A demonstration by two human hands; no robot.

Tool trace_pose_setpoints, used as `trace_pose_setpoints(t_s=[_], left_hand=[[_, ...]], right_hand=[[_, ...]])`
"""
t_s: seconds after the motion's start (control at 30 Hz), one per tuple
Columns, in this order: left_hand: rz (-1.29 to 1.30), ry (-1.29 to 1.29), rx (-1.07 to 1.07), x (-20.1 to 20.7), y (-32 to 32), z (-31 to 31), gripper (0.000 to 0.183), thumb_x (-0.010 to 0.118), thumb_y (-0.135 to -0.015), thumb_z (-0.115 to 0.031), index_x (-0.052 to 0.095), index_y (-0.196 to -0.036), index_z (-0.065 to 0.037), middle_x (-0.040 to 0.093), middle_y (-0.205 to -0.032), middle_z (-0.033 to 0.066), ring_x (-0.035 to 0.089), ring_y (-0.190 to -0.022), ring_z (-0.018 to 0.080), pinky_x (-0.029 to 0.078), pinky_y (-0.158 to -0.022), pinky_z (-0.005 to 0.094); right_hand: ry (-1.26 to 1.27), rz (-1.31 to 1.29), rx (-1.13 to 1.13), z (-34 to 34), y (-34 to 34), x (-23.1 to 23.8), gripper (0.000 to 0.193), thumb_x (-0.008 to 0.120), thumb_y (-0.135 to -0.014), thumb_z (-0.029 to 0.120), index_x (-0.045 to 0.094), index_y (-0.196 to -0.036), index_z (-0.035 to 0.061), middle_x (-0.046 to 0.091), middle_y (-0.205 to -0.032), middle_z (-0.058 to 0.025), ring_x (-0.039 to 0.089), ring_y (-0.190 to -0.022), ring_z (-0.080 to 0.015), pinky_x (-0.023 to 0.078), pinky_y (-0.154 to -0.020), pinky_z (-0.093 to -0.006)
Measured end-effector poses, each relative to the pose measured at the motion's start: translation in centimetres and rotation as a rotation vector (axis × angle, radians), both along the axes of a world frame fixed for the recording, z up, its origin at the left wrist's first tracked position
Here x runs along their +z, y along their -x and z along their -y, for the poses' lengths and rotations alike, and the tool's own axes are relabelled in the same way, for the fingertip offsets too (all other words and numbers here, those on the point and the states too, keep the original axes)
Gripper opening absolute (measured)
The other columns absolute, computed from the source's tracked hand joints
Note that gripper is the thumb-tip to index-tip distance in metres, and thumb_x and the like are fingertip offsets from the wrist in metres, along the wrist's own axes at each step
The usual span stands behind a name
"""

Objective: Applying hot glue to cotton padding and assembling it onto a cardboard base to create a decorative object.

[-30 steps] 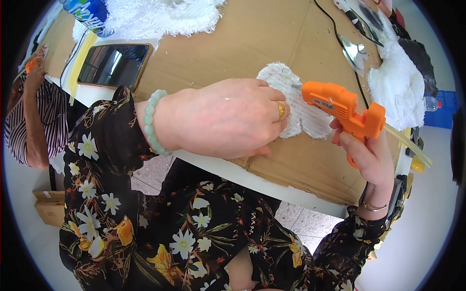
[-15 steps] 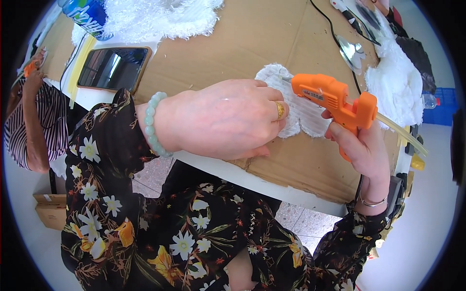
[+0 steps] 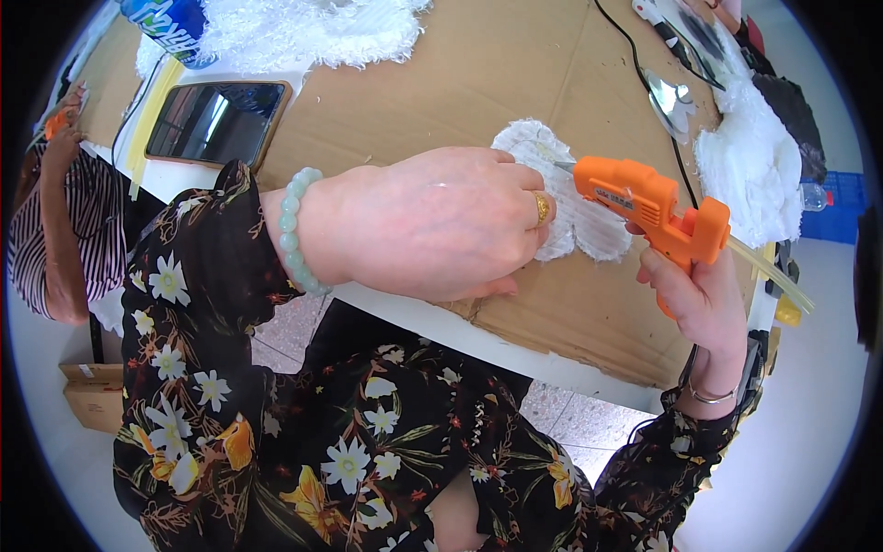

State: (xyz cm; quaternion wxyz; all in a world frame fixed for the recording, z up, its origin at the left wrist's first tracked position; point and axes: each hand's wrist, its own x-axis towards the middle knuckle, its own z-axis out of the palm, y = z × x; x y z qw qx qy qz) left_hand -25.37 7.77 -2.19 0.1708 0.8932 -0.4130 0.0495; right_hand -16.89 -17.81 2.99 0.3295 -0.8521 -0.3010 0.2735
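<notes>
An orange hot glue gun [image 3: 635,195] is gripped in my right hand [image 3: 694,294], a clear glue stick [image 3: 773,276] sticking out of its back end. Its metal tip points left over a white, fuzzy fabric piece [image 3: 602,230] with rounded lobes, which lies on cardboard. My left hand [image 3: 441,221], back turned up, has its fingers curled at the left edge of that piece. The fingertips are partly hidden behind the hand, and so is part of the fabric. Whether the tip touches the fabric I cannot tell.
Brown cardboard [image 3: 441,101] covers the table. White fluffy fabric [image 3: 313,32] lies at the back left, beside a phone [image 3: 218,122] and a blue can [image 3: 170,28]. More white fluff [image 3: 750,184], a black cable [image 3: 633,55] and a white-handled tool [image 3: 658,23] are on the right. A co-worker [image 3: 69,221] sits left.
The glue gun and my right hand have shifted slightly right and down, drawing the tip rightward over the fabric. My left hand and the white piece have moved a little to the right.
</notes>
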Motion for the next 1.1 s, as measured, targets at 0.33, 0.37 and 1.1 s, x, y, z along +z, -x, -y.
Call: trace_pose_setpoints(t_s=[0.33,0.37,1.1], left_hand=[[0.022,0.003,0.005,-0.5,-0.2,0.2,0.028,0.067,-0.076,-0.025,0.062,-0.083,0.001,0.06,-0.086,0.0076,0.055,-0.088,0.0227,0.048,-0.076,0.0329],[0.023,0.004,0.001,-0.5,-0.3,0.2,0.028,0.067,-0.076,-0.025,0.062,-0.083,0.001,0.06,-0.086,0.0076,0.055,-0.088,0.0227,0.048,-0.076,0.0329],[0.037,-0.026,0.016,-0.2,0.0,0.4,0.027,0.067,-0.075,-0.028,0.064,-0.08,-0.001,0.06,-0.08,0.0052,0.054,-0.085,0.0208,0.049,-0.072,0.0317]], right_hand=[[-0.027,-0.027,-0.049,1.8,0.3,0.4,0.036,0.053,-0.081,0.006,0.053,-0.116,-0.0018,0.063,-0.103,-0.0086,0.056,-0.068,-0.0092,0.046,-0.06,-0.0239],[-0.061,-0.037,-0.059,1.8,0.4,0.4,0.036,0.054,-0.081,0.007,0.053,-0.116,-0.0017,0.062,-0.104,-0.0087,0.056,-0.069,-0.0094,0.046,-0.06,-0.0239],[0.056,0.02,0.031,1.5,0.2,0.7,0.031,0.056,-0.083,0.008,0.057,-0.112,-0.0018,0.063,-0.092,-0.0053,0.055,-0.067,-0.0083,0.046,-0.06,-0.0232]])
